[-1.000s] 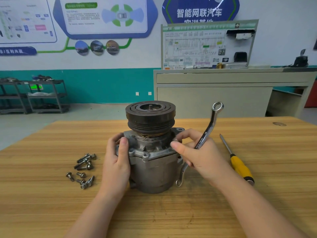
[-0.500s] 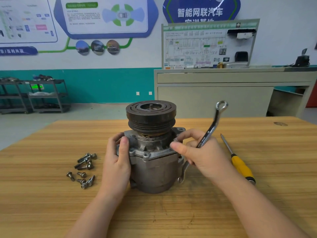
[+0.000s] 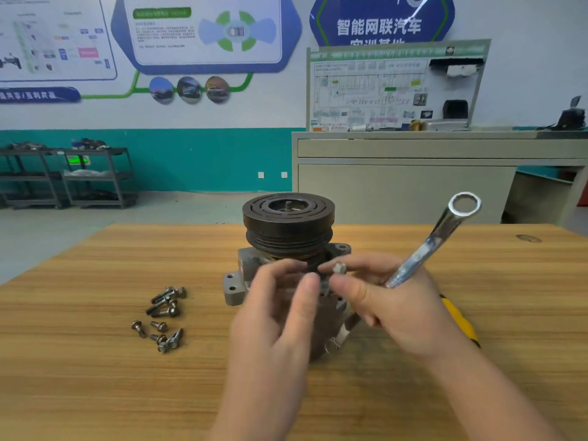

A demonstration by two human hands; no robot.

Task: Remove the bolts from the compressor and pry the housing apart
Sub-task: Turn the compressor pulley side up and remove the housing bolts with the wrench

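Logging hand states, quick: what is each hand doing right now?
Left hand: open, fingers loosely bent, holding nothing.
Right hand: grips the shiny steel ring spanner, fingertips pinching a small grey hex-head bolt.

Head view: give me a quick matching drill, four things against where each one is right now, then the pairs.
Things:
1. ring spanner
2. loose bolts
3. bolt
4. screwdriver

Places:
A. heaped on the table, left of the compressor
B. pinched at the right hand's fingertips
C. lying on the table, mostly hidden behind the right hand
D. held in the right hand, ring end raised

Pairs: 1-D, 2-A, 3-B, 4-C
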